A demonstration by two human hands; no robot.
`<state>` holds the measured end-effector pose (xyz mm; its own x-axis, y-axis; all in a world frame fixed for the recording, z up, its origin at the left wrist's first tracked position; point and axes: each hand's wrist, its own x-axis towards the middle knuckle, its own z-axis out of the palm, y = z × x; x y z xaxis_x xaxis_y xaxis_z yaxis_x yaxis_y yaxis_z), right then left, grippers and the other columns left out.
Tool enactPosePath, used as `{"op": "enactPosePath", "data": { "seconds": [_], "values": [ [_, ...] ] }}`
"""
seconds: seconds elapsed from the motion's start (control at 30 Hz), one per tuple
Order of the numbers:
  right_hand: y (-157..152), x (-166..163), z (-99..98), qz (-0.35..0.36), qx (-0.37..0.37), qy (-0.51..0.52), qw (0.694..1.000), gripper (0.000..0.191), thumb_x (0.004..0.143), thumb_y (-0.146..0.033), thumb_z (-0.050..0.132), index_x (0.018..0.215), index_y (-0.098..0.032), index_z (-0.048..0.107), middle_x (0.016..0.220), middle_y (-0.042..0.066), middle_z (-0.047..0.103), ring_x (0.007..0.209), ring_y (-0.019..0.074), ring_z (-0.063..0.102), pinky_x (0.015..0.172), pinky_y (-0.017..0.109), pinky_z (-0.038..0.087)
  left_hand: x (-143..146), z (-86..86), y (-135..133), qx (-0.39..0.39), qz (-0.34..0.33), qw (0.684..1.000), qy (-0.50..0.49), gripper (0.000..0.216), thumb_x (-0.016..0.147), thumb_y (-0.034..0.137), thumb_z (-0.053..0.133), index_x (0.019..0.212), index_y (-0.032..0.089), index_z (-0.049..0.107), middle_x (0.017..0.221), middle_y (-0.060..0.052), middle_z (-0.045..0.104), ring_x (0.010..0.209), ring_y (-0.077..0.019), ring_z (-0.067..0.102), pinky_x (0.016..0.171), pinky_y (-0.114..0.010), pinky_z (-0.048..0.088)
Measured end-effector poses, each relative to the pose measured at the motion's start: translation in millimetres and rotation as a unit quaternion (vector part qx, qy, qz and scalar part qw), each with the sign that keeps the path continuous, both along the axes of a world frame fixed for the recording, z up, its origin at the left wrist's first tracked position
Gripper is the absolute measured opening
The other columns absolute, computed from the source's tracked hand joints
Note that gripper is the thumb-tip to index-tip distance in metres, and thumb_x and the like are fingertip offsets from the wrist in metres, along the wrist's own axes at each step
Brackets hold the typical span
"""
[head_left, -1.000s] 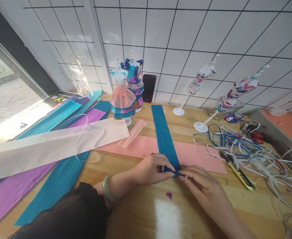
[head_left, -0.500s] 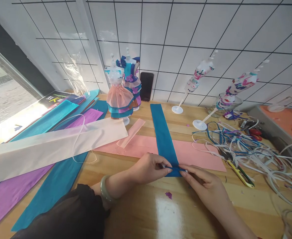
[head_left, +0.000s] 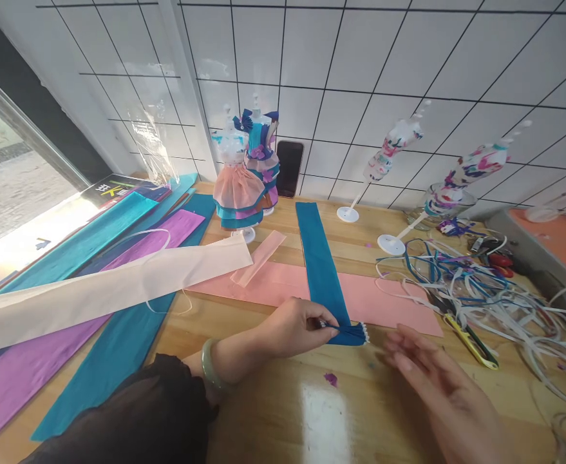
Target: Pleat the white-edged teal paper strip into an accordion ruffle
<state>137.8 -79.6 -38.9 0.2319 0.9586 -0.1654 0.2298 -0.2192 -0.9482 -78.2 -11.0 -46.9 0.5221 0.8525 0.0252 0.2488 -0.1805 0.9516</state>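
My left hand point(head_left: 295, 325) pinches a small pleated piece of dark blue fabric point(head_left: 353, 332) between thumb and fingers. Its free right end fans out in folds with a pale edge. Beneath and beyond it, a long blue fabric strip point(head_left: 322, 264) runs away from me across a pink strip point(head_left: 384, 299). My right hand point(head_left: 444, 383) is apart from the pleated fabric, to its right, slightly blurred, with fingers parted and nothing in them. A purple scrap point(head_left: 331, 379) lies on the table just below the fabric.
White, purple and teal strips, such as the white strip point(head_left: 118, 290), spread over the left. Dressed mini mannequins point(head_left: 237, 187) and a phone point(head_left: 290, 169) stand at the wall. Bare mannequins point(head_left: 393, 151), a yellow cutter point(head_left: 471, 341) and tangled ribbons point(head_left: 495, 296) are at right.
My right hand has let go of the pleated blue fabric and moved off to the right, baring its fanned end. My left hand keeps its pinch. The view has shifted slightly.
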Motion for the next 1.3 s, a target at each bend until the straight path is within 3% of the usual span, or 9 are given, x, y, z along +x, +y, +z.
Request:
{"op": "enactPosePath", "data": {
  "seconds": [0.13,0.27,0.4,0.53,0.9,1.0,1.17,1.3],
  "values": [
    [25.8,-13.1,0.1,0.143,0.060,-0.163,0.974,0.061,0.068,-0.037,0.066,0.124,-0.026,0.045,0.125,0.006,0.054,0.111,0.0253,0.053,0.096,0.042,0.041,-0.7,1.1,0.1,0.014,-0.011,1.000,-0.002,0.021,0.076,0.025,0.055,0.085,0.012,0.068,0.079,-0.006,0.070,0.069,-0.0136,0.061,0.062,-0.019,0.046],
    [38.7,-22.9,2.8,0.235,0.101,-0.207,0.944,0.048,0.071,-0.035,0.065,0.116,-0.026,0.053,0.114,0.005,0.059,0.105,0.0214,0.056,0.091,0.035,0.045,-1.8,1.4,0.8,0.025,-0.026,0.999,-0.002,0.019,0.077,0.024,0.055,0.086,0.013,0.068,0.082,-0.005,0.069,0.070,-0.0132,0.061,0.063,-0.019,0.046],
    [37.3,-21.7,2.2,0.236,0.104,-0.197,0.946,0.022,0.077,-0.036,0.059,0.094,-0.024,0.063,0.101,0.005,0.066,0.094,0.0200,0.061,0.079,0.029,0.050,-2.6,1.2,1.5,0.032,-0.033,0.999,0.002,0.020,0.077,0.024,0.055,0.087,0.013,0.068,0.079,-0.005,0.069,0.067,-0.0120,0.060,0.061,-0.018,0.044],
    [38.1,-15.6,0.2,0.231,0.102,-0.179,0.951,0.016,0.076,-0.037,0.059,0.082,-0.023,0.066,0.093,0.005,0.068,0.092,0.0212,0.062,0.074,0.028,0.051,-3.4,2.6,2.2,0.028,-0.036,0.999,-0.002,0.020,0.077,0.024,0.055,0.087,0.012,0.068,0.079,-0.005,0.069,0.068,-0.0121,0.059,0.061,-0.018,0.044],
    [38.8,-13.0,3.2,0.162,0.048,-0.146,0.975,0.020,0.069,-0.039,0.063,0.078,-0.022,0.069,0.086,0.004,0.072,0.079,0.0208,0.066,0.067,0.027,0.054,-2.3,8.4,2.9,-0.109,-0.004,0.993,-0.034,0.020,0.071,0.023,0.061,0.087,0.010,0.064,0.077,-0.008,0.067,0.069,-0.0143,0.061,0.064,-0.023,0.047],
    [38.6,-12.1,3.2,0.160,0.055,-0.141,0.975,0.019,0.069,-0.037,0.063,0.080,-0.022,0.070,0.087,0.004,0.073,0.080,0.0207,0.067,0.068,0.028,0.054,-1.7,6.2,3.9,-0.105,-0.010,0.993,-0.060,0.017,0.073,0.022,0.060,0.083,0.009,0.064,0.076,-0.008,0.067,0.068,-0.0140,0.061,0.064,-0.023,0.047],
    [40.0,-6.1,1.3,0.192,0.067,-0.164,0.965,0.019,0.071,-0.034,0.063,0.083,-0.022,0.071,0.088,0.003,0.073,0.079,0.0203,0.068,0.070,0.028,0.056,-1.0,3.7,6.0,-0.020,0.003,0.994,-0.110,0.010,0.069,0.018,0.062,0.075,0.011,0.065,0.103,-0.013,0.061,0.087,-0.0170,0.060,0.069,-0.023,0.047],
    [41.6,-2.0,-0.8,0.205,0.078,-0.178,0.959,0.020,0.073,-0.034,0.061,0.086,-0.023,0.071,0.089,0.003,0.073,0.081,0.0211,0.068,0.071,0.029,0.056,-0.8,4.0,5.8,-0.030,0.009,0.995,-0.099,0.009,0.070,0.019,0.061,0.074,0.011,0.064,0.077,-0.007,0.062,0.066,-0.0122,0.058,0.059,-0.022,0.045]
  ]
}}
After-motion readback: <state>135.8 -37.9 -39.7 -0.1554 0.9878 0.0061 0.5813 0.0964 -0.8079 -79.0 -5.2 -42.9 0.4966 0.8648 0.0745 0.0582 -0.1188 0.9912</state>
